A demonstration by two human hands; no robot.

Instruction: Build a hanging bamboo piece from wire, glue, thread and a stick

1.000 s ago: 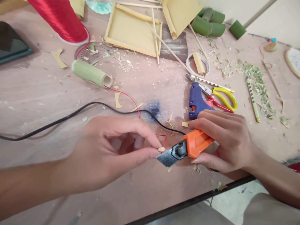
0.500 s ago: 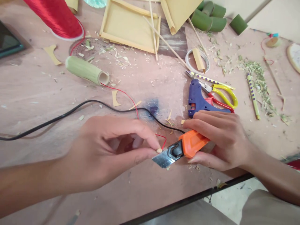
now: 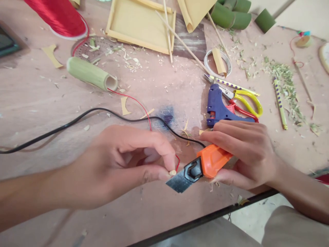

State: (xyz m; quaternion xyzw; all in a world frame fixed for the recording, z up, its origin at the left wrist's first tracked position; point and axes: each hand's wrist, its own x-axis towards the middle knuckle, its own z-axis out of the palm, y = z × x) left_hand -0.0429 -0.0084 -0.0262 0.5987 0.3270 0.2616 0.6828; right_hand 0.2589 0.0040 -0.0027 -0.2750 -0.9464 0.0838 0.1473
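Your left hand (image 3: 123,164) is closed to a tight pinch, with thumb and forefinger tips pressed together on a small pale chip (image 3: 173,172) and the remaining fingers curled in behind. (The chip is too small to tell its material.) A red thread (image 3: 177,158) rises just above the pinch and runs away from it toward the open mouth of a green bamboo tube (image 3: 89,73), which lies well beyond the left knuckles. Whether the thread is fixed to the chip cannot be told. Your right hand (image 3: 244,154) is fully closed around the orange utility knife (image 3: 212,159), fingers over the top of the handle and thumb underneath. The blade (image 3: 177,181) is extended and points toward the left pinch. Its upper edge sits right at the chip, just below the left thumb tip, and actual contact is likely but not clear. A black cable (image 3: 102,111) crosses the table (image 3: 38,96) just beyond both hands and trails off past the left wrist. A blue glue gun (image 3: 218,108) lies just beyond the right fingers, with yellow-handled scissors (image 3: 248,101) touching its far side. The near table edge passes just under the right wrist.
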